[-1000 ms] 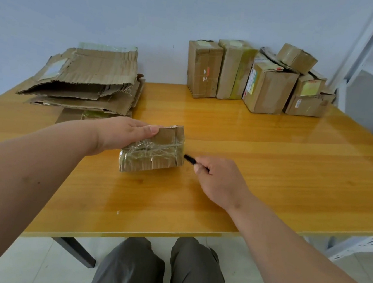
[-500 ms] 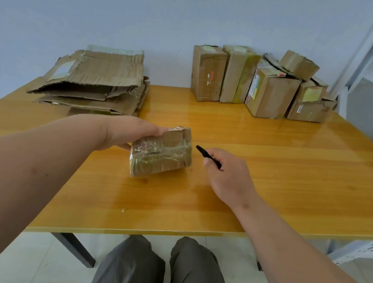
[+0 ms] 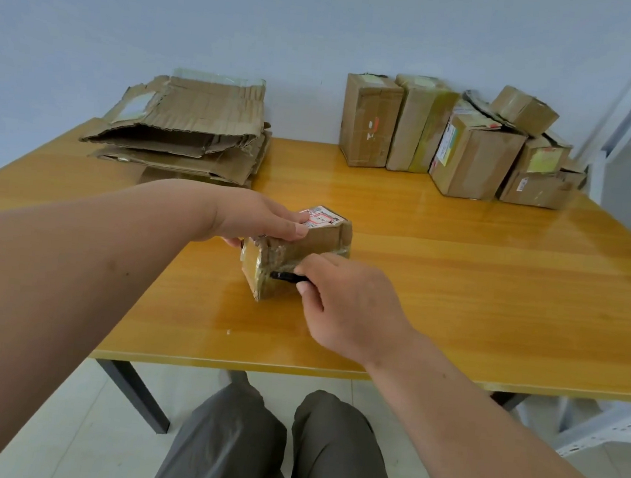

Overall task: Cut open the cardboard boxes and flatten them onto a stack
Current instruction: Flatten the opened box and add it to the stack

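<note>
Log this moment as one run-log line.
phase: cutting | left hand: holds small taped box on table | right hand: grips black cutter, tip at box's near face | flattened stack: behind

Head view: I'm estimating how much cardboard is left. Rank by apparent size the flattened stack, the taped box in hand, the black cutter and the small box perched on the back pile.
1. flattened stack
2. taped box, though it is nearer the camera
3. small box, farther away, so ranks 2 and 3 are unsure
4. black cutter
</note>
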